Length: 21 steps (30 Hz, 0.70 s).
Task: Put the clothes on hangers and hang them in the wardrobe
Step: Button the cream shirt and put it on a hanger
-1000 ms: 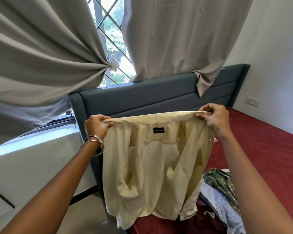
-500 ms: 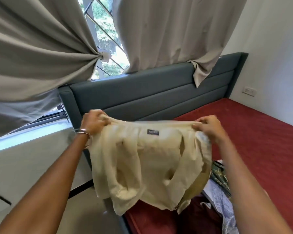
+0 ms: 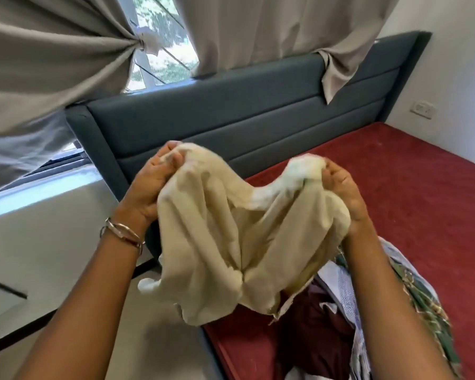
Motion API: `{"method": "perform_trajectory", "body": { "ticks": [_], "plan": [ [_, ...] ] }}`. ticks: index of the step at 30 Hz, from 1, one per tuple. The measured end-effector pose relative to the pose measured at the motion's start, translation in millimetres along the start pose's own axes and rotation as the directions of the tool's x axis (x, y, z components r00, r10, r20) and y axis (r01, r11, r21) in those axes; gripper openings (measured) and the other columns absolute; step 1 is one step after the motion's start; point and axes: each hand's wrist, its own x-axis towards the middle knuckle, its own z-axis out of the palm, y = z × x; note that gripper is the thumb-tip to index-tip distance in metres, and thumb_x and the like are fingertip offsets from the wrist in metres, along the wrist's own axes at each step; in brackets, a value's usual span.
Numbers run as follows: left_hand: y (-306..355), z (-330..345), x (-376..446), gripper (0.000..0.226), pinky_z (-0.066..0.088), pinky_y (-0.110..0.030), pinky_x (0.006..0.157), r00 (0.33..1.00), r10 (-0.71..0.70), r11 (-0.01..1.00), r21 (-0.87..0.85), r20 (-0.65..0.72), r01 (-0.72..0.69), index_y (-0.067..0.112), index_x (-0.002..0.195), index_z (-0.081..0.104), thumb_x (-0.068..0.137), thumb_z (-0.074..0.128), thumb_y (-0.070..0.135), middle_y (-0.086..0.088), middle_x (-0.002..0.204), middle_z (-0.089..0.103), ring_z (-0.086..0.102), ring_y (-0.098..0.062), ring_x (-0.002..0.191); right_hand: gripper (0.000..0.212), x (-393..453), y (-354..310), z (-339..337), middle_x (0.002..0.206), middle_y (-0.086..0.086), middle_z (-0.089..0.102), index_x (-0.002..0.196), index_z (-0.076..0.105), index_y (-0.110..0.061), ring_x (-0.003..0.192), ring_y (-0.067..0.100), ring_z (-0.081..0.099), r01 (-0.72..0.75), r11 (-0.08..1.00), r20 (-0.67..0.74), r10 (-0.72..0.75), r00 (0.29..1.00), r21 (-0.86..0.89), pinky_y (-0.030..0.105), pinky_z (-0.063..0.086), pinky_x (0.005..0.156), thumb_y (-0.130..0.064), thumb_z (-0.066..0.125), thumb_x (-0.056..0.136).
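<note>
A cream shirt (image 3: pixel 231 242) hangs bunched between both hands above the corner of the bed. My left hand (image 3: pixel 148 187), with bangles on the wrist, grips a gathered fold at the shirt's upper left. My right hand (image 3: pixel 343 193) grips another bunched fold at the upper right. The fabric sags in a dip between the two hands and its lower part droops in loose folds. Below it lies a pile of other clothes (image 3: pixel 368 311): a maroon piece, a pale blue one and a green checked one. No hanger and no wardrobe are in view.
The red mattress (image 3: pixel 409 201) spreads to the right, with a dark blue-grey headboard (image 3: pixel 244 113) behind. Grey curtains (image 3: pixel 52 50) and a window fill the top. A pale floor (image 3: pixel 52 256) lies at the left; a white wall with a socket (image 3: pixel 422 109) stands at the right.
The shirt was held stretched flat by its top edge. Both hands have since come closer together and gathered the fabric into bunches, and the view has tilted down.
</note>
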Motion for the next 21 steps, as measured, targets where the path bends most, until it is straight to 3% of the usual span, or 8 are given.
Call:
{"method": "perform_trajectory", "body": {
  "ticks": [2, 4, 6, 8, 13, 17, 19, 21],
  "plan": [
    [-21, -16, 22, 0.01, 0.048, -0.026, 0.057, 0.969, 0.022, 0.906, 0.414, -0.245, 0.084, 0.02, 0.082, 0.059, 0.092, 0.057, 0.018, 0.004, 0.072, 0.061, 0.055, -0.013, 0.069, 0.005, 22, 14, -14, 0.067, 0.003, 0.067, 0.087, 0.063, -0.007, 0.051, 0.011, 0.06, -0.063, 0.991, -0.264, 0.03, 0.964, -0.118, 0.022, 0.05, 0.047, -0.011, 0.063, 0.089],
    [-48, -38, 42, 0.003, 0.041, -0.029, 0.056, 0.92, 0.147, 0.486, 0.837, -0.364, 0.253, 0.022, 0.088, 0.057, 0.089, 0.058, 0.024, 0.004, 0.075, 0.059, 0.053, -0.016, 0.071, 0.017, 35, 33, -46, 0.051, 0.001, 0.055, 0.076, 0.062, -0.009, 0.032, 0.004, 0.041, -0.223, 0.86, -0.509, -0.05, 0.859, -0.46, 0.015, 0.03, 0.032, -0.007, 0.061, 0.093],
    [-70, -47, 57, 0.009, 0.038, -0.031, 0.062, 0.921, 0.171, 0.235, 0.922, -0.351, 0.308, 0.023, 0.094, 0.056, 0.092, 0.055, 0.031, 0.001, 0.078, 0.058, 0.052, -0.02, 0.073, 0.021, 39, 51, -75, 0.052, 0.002, 0.051, 0.07, 0.062, -0.013, 0.029, 0.002, 0.037, -0.341, 0.732, -0.596, -0.11, 0.795, -0.59, 0.014, 0.024, 0.03, -0.005, 0.064, 0.089],
    [-93, -50, 77, 0.012, 0.037, -0.031, 0.067, 0.942, 0.11, 0.179, 0.939, -0.316, 0.294, 0.022, 0.098, 0.055, 0.094, 0.054, 0.033, -0.002, 0.083, 0.057, 0.05, -0.021, 0.077, 0.013, 42, 67, -95, 0.056, 0.004, 0.054, 0.074, 0.066, -0.009, 0.03, 0.004, 0.04, -0.437, 0.643, -0.629, -0.09, 0.772, -0.629, 0.016, 0.027, 0.029, -0.004, 0.067, 0.086],
    [-158, -45, 154, 0.018, 0.052, -0.031, 0.063, 0.911, -0.117, 0.585, 0.714, -0.394, 0.384, 0.027, 0.092, 0.062, 0.093, 0.052, 0.013, -0.008, 0.102, 0.065, 0.061, -0.019, 0.079, 0.009, 87, 99, -140, 0.07, 0.011, 0.064, 0.082, 0.068, -0.005, 0.032, 0.005, 0.05, -0.51, 0.622, -0.718, -0.123, 0.685, -0.594, 0.019, 0.04, 0.032, 0.001, 0.062, 0.088],
    [-207, -28, 228, 0.029, 0.054, -0.027, 0.058, 0.912, -0.286, 0.778, 0.484, -0.295, 0.4, 0.026, 0.101, 0.062, 0.096, 0.045, 0.003, -0.015, 0.115, 0.061, 0.062, -0.015, 0.081, 0.028, 148, 124, -190, 0.092, 0.008, 0.071, 0.088, 0.068, -0.017, 0.07, 0.011, 0.065, -0.455, 0.645, -0.733, -0.254, 0.631, -0.615, 0.028, 0.057, 0.059, 0.007, 0.054, 0.082],
    [-231, -21, 257, 0.048, 0.056, -0.029, 0.073, 0.918, -0.348, 0.865, 0.312, -0.192, 0.393, 0.029, 0.129, 0.047, 0.094, 0.046, -0.005, -0.009, 0.116, 0.058, 0.06, -0.016, 0.093, 0.04, 170, 141, -218, 0.103, 0.0, 0.069, 0.102, 0.063, -0.029, 0.089, 0.014, 0.065, -0.385, 0.625, -0.663, -0.298, 0.687, -0.679, 0.041, 0.056, 0.082, 0.003, 0.053, 0.081],
    [-266, -26, 273, 0.077, 0.047, -0.027, 0.092, 0.932, -0.36, 0.89, 0.28, -0.055, 0.36, 0.027, 0.149, 0.011, 0.092, 0.05, -0.005, -0.001, 0.124, 0.054, 0.055, -0.012, 0.111, 0.06, 175, 170, -242, 0.127, -0.002, 0.057, 0.129, 0.045, -0.04, 0.098, 0.005, 0.057, -0.384, 0.664, -0.634, -0.177, 0.753, -0.642, 0.031, 0.051, 0.09, 0.001, 0.051, 0.085]
  ]
}}
